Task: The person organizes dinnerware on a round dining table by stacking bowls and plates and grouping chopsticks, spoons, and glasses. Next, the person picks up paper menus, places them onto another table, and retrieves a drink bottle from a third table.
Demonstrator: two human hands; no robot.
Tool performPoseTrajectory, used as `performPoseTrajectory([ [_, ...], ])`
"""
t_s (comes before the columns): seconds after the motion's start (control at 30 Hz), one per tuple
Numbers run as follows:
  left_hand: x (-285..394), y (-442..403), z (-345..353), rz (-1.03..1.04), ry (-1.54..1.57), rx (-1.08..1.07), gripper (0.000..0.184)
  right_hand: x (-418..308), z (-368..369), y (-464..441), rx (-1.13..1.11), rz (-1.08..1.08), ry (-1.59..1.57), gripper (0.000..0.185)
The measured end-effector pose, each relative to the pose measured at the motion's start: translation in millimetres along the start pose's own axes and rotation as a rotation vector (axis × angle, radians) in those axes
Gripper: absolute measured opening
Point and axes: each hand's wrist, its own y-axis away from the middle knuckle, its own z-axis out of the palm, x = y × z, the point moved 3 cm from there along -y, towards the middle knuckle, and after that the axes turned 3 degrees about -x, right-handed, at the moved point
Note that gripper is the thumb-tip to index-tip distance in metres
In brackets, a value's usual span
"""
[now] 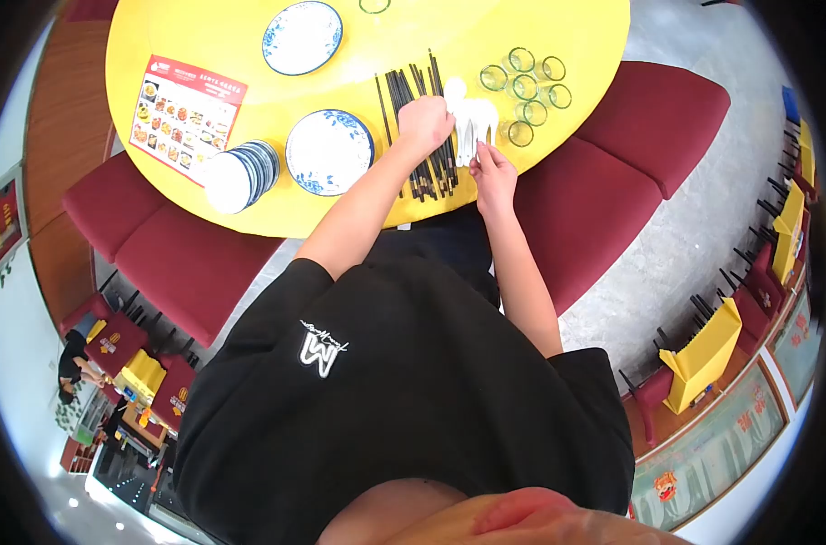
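Note:
My left hand (425, 124) is closed and lies over the middle of a spread bundle of dark chopsticks (401, 91). Its fingertips are hidden, so what they grip cannot be seen. Just to its right is a cluster of white spoons (475, 113) on the yellow round table (540, 18). My right hand (495, 180) pinches the near end of one white spoon, thumb and forefinger together. Several clear green-rimmed glasses (525, 87) stand beyond the spoons to the right.
Left of the chopsticks sit a blue-and-white plate (329, 153), a stack of small dishes (240, 177) and a red-and-white menu sheet (186, 118). Another patterned plate (302, 38) lies farther back. Dark red chairs (581, 191) flank me. A person (71, 368) is far off at left.

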Motion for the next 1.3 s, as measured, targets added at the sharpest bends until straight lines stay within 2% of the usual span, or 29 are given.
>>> performPoseTrajectory([
  [0.1,2,1,3,-0.033,0.059,0.026,0.026,2,6,-7,0.024,-0.003,0.024,0.032],
  [0.17,-1,2,11,-0.115,0.215,0.047,0.026,4,3,-9,0.073,0.020,0.026,0.032],
  [0.37,7,27,0,-0.028,0.399,-0.001,0.028,-18,1,33,0.082,0.201,0.149,0.026],
  [0.5,-18,56,-42,-0.050,0.698,0.227,0.025,-29,45,36,-0.052,0.123,0.240,0.026],
  [0.53,-33,57,-54,-0.045,0.785,0.329,0.022,-38,75,28,-0.187,0.059,0.321,0.024],
  [0.57,-51,57,-74,-0.016,0.794,0.525,0.021,-42,105,19,-0.319,-0.004,0.398,0.023],
  [0.6,-68,53,-107,-0.155,0.689,0.606,0.020,-44,135,4,-0.373,-0.069,0.391,0.022],
  [0.67,-121,28,-149,-0.006,0.527,0.966,0.025,-28,192,-51,-0.406,-0.257,0.476,0.025],
  [0.7,-149,10,-165,-0.018,0.162,1.089,0.031,-20,218,-80,-0.380,-0.279,0.491,0.034],
  [0.77,-197,-21,-177,-0.465,0.155,0.784,0.051,-17,265,-103,-0.247,-0.274,0.638,0.036],
  [0.8,-222,-38,-177,-0.468,0.156,0.779,0.051,-7,279,-115,-0.242,-0.265,0.696,0.036],
  [0.87,-277,-78,-155,-0.567,0.396,0.421,0.055,8,295,-129,-0.233,-0.251,0.760,0.036],
  [1.0,-312,-98,-142,-0.483,0.641,0.267,0.050,6,300,-123,-0.319,-0.362,0.811,0.034],
  [1.07,-273,-66,-173,-0.293,0.441,0.297,0.035,-2,281,-114,-0.373,-0.402,0.659,0.032],
  [1.13,-196,29,-222,-0.174,0.512,0.153,0.044,-29,258,-67,-0.471,-0.399,0.647,0.033],
  [1.2,-163,91,-217,-0.044,0.647,0.280,0.042,-52,241,-9,-0.463,-0.371,0.811,0.033],
  [1.27,-148,140,-188,0.028,0.680,0.403,0.038,-45,216,14,-0.460,-0.304,0.807,0.031],
  [1.3,-146,161,-166,-0.010,0.848,0.399,0.038,-34,204,16,-0.480,-0.372,0.830,0.029],
])
